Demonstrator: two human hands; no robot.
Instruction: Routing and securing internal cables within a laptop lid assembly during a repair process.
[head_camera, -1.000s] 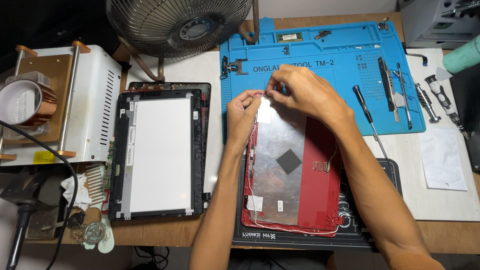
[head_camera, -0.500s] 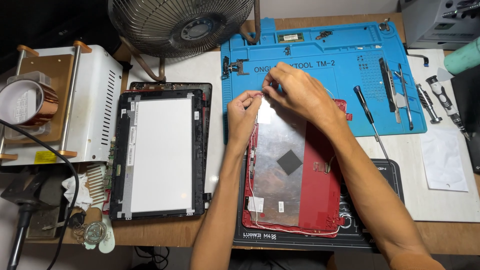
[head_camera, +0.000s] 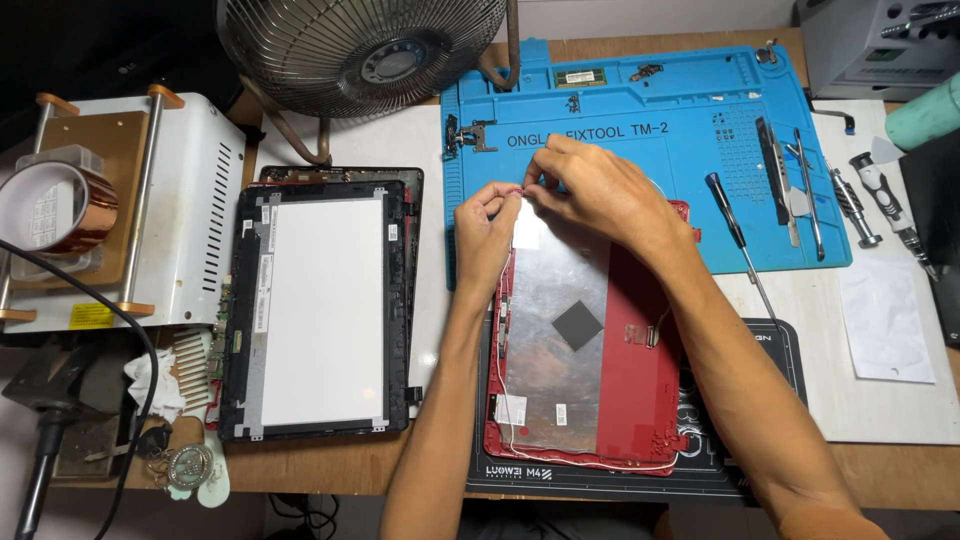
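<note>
Workshop bench (head_camera: 330, 470) of brown wood, seen from above, carries all items.

Grip: both hands meet at the top edge of the red lid (head_camera: 640, 400). The left hand (head_camera: 487, 225) has thumb and forefinger pinched together on a thin wire (head_camera: 518, 192). The right hand (head_camera: 600, 190) pinches the same wire just beside it, fingertips nearly touching those of the left. Both grips are closed on the wire.

Wire: a thin run of it follows the lid's left edge downward and along the bottom edge.

Lid: lies flat, inner face up, lined with a silver foil sheet (head_camera: 555, 340) that bears a dark diamond-shaped pad (head_camera: 577, 325). The lid rests partly on a black mat (head_camera: 720, 470) and partly on the blue mat (head_camera: 640, 110).

Blue mat: sits beyond the hands. Small hinges and screws lie in its upper trays; tweezers (head_camera: 772, 170) lie at its right end. A black-handled screwdriver (head_camera: 735, 230) lies across its lower right edge, tip toward the black mat.

Left of the lid: a screen panel (head_camera: 325, 310), white face up, lies in a black frame. Further left stands a white metal machine (head_camera: 190, 220) with a roll of amber tape (head_camera: 60, 210) on it.

Rear: a wire-guard fan (head_camera: 365, 50) stands behind the panel. Right of the blue mat, more drivers (head_camera: 890, 205) lie on a white sheet (head_camera: 885, 320).
</note>
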